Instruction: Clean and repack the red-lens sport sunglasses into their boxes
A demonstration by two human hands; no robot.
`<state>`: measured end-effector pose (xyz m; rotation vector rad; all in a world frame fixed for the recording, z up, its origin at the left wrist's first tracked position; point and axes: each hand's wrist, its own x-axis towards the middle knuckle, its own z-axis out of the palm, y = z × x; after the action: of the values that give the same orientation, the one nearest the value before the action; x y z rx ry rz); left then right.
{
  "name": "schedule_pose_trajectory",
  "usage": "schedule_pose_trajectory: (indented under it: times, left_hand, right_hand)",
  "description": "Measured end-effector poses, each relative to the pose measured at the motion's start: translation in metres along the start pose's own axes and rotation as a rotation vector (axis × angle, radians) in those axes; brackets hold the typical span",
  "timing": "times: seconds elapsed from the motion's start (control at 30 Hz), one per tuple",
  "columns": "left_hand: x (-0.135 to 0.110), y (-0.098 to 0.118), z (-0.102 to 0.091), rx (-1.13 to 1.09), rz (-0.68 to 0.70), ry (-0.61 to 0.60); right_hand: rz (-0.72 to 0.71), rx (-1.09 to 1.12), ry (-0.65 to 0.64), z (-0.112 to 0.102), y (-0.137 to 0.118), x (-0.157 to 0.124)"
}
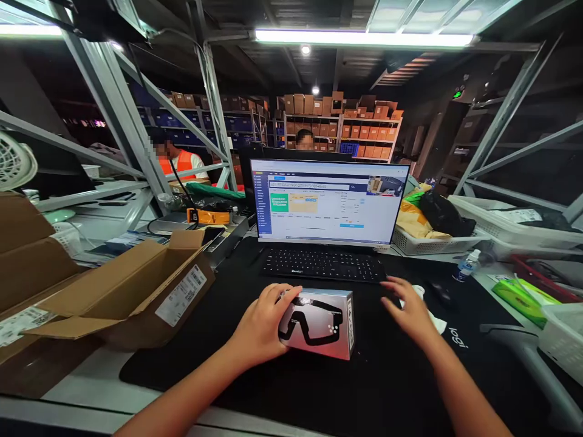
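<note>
My left hand (266, 321) grips the left end of a small printed box (316, 321) that pictures wraparound glasses on its front. The box stands on a black desk mat (387, 376), its right side turned partly into view. Apart from the box, my right hand (410, 312) hovers over the mat with fingers spread and nothing in them. Beneath and behind that hand lies a crumpled white tissue (438, 323). A black keyboard (323, 265) sits beyond both hands, in front of a lit monitor (330, 206).
An opened cardboard box (136, 303) stands at left. On the right are a grey handheld scanner (523, 346), a dark mouse (439, 292), a spray bottle (467, 266), a green packet (519, 300) and white baskets (437, 241). Two people are visible beyond the desk.
</note>
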<state>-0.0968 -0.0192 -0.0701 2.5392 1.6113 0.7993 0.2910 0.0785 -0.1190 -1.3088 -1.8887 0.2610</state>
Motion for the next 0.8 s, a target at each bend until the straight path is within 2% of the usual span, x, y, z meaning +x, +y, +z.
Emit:
schedule_pose_trajectory:
  times: [0.1, 0.2, 0.27, 0.37, 0.5, 0.57, 0.63, 0.7, 0.8]
  left_hand:
    - [0.004, 0.001, -0.018, 0.016, -0.003, -0.165]
    - [0.014, 0.006, -0.024, 0.023, 0.038, -0.317]
    - [0.020, 0.009, -0.021, 0.007, 0.059, -0.387]
    - [0.026, 0.009, -0.014, -0.028, 0.058, -0.431]
    - [0.027, -0.005, -0.015, -0.086, 0.059, -0.493]
    - [0.033, -0.017, -0.016, -0.080, 0.041, -0.436]
    - [0.045, -0.031, -0.010, -0.024, -0.036, -0.248]
    - [0.064, -0.044, 0.006, 0.038, -0.142, -0.043]
    - [0.091, -0.061, 0.041, 0.092, -0.251, 0.080]
  right_hand:
    - [0.050, -0.411, 0.175, -0.040, 0.065, 0.020]
    - [0.133, -0.505, 0.220, -0.062, 0.120, 0.032]
    - [0.139, -0.523, 0.201, -0.061, 0.146, 0.035]
    - [0.124, -0.532, 0.193, -0.047, 0.170, 0.037]
    - [0.132, -0.518, 0.263, -0.036, 0.203, 0.039]
    - [0.172, -0.503, 0.306, -0.035, 0.223, 0.037]
    - [0.211, -0.472, 0.330, -0.036, 0.242, 0.033]
    - [0.213, -0.438, 0.307, -0.036, 0.255, 0.029]
    - [0.183, -0.414, 0.256, -0.036, 0.259, 0.026]
